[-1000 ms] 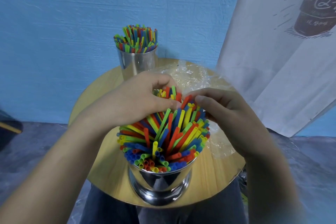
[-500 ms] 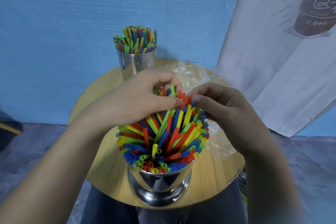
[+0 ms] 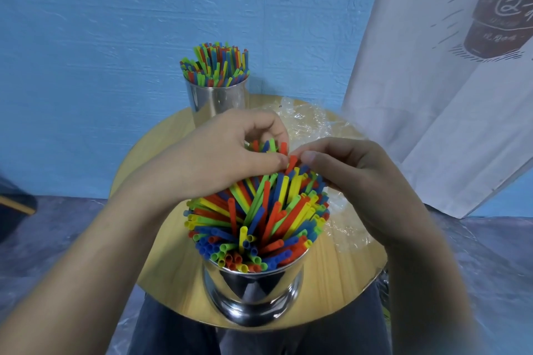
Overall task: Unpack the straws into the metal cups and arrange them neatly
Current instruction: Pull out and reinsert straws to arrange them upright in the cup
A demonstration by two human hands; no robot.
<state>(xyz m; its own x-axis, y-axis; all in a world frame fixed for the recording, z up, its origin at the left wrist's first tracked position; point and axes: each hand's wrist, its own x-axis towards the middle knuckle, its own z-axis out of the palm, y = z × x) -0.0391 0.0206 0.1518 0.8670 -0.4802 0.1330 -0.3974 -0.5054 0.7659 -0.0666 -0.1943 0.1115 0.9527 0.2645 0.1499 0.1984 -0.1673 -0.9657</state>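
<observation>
L hand (image 3: 219,158), R hand (image 3: 360,181) prob. pinching straws (image 3: 259,216) in cup (image 3: 253,288).

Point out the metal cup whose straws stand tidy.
The far cup by the blue wall; straws in the near cup splay and cross.

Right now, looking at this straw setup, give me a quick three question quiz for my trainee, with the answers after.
1. True or false: the far cup and the near cup both hold straws.
2. The clear wrapper lies: A) on the table, B) in the far cup, C) on the floor.
3. Which cup's straws do the left hand and right hand grip?
Key: 1 true; 2 A; 3 the near cup.
</observation>
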